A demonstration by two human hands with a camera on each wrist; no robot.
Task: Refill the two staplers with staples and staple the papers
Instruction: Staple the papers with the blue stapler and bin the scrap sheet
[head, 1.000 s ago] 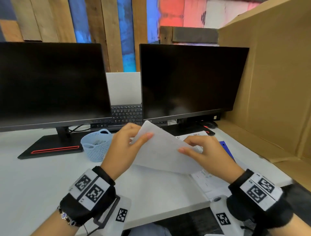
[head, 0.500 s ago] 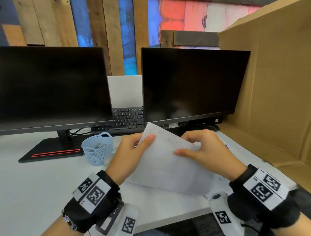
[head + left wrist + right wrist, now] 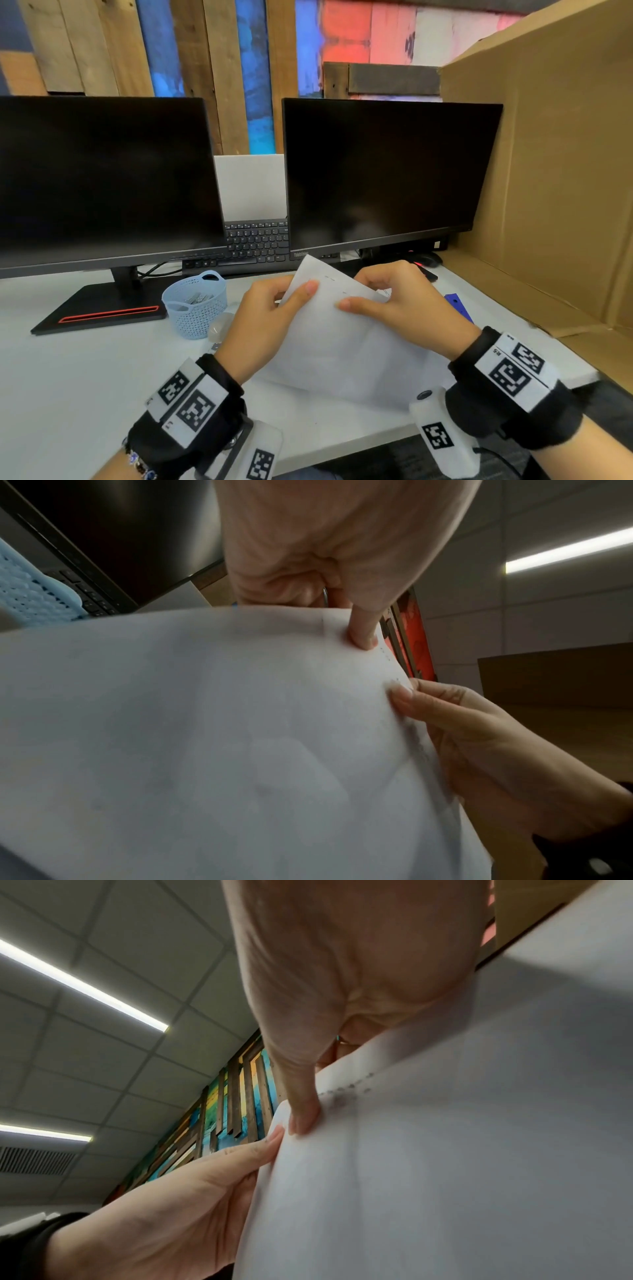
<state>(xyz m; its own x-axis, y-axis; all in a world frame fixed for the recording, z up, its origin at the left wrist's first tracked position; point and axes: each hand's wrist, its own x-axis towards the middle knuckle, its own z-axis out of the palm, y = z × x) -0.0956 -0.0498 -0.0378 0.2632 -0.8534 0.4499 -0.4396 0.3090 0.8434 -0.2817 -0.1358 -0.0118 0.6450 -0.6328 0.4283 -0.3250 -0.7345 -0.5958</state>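
Observation:
Both hands hold a bundle of white papers point(image 3: 342, 346) tilted up above the desk. My left hand point(image 3: 298, 294) pinches the top left corner, thumb in front and fingers hidden behind. My right hand point(image 3: 363, 291) pinches the top edge beside it. In the left wrist view the left thumb point(image 3: 363, 634) presses the papers point(image 3: 240, 737). In the right wrist view the right thumb point(image 3: 303, 1115) pinches the papers point(image 3: 445, 1177). Small dark marks run along the top edge. A blue stapler point(image 3: 457, 305) shows partly behind my right hand. A light blue basket point(image 3: 195, 305) holds staples.
Two dark monitors point(image 3: 102, 178) point(image 3: 387, 171) stand at the back with a keyboard point(image 3: 257, 243) between them. A large cardboard box point(image 3: 555, 192) walls off the right side. A black mouse point(image 3: 428, 260) lies by the right monitor's foot. The white desk point(image 3: 85, 377) runs to the left.
The papers have been lifted more upright. My right hand slid up to the top edge, closer to my left hand, and now hides most of the blue stapler.

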